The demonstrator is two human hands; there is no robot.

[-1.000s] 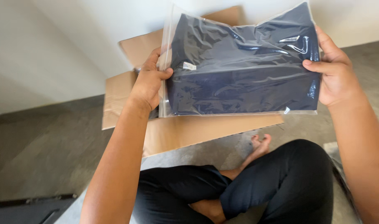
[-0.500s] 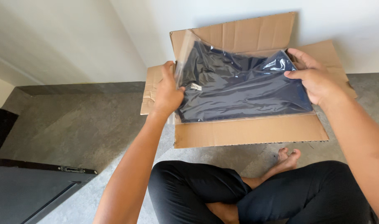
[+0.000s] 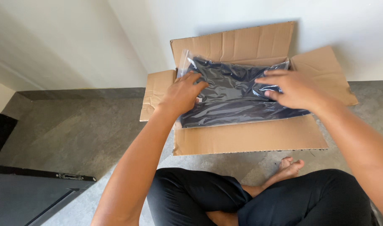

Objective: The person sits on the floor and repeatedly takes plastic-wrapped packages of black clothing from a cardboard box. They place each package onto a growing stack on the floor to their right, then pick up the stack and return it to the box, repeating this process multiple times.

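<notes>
Lowered from chest height, the clear bag of dark folded clothing (image 3: 235, 94) now lies inside the open cardboard box (image 3: 246, 136), where half a second ago both hands were gripping its short ends at the box mouth. Both hands have shifted from the edges onto the top face. The left hand (image 3: 182, 94) rests palm down on the bag's left end, fingers spread and slightly curled, pinching nothing. The right hand (image 3: 294, 88) lies flat on the right end, fingers spread and pointing left across the plastic, likewise holding nothing.

The bag's long axis runs left to right, parallel to the box's near flap, and it tilts a little, its far edge leaning up against the rear flap (image 3: 237, 42). Each hand sits over its own end of that long axis, so the bag lies directly beneath both grips; neither hand is clearly nearer to the middle.

The box stands on the grey floor (image 3: 74, 129) against a white wall (image 3: 225, 14), just beyond the person's crossed legs in black trousers (image 3: 309, 199) and a bare foot (image 3: 290, 166).
</notes>
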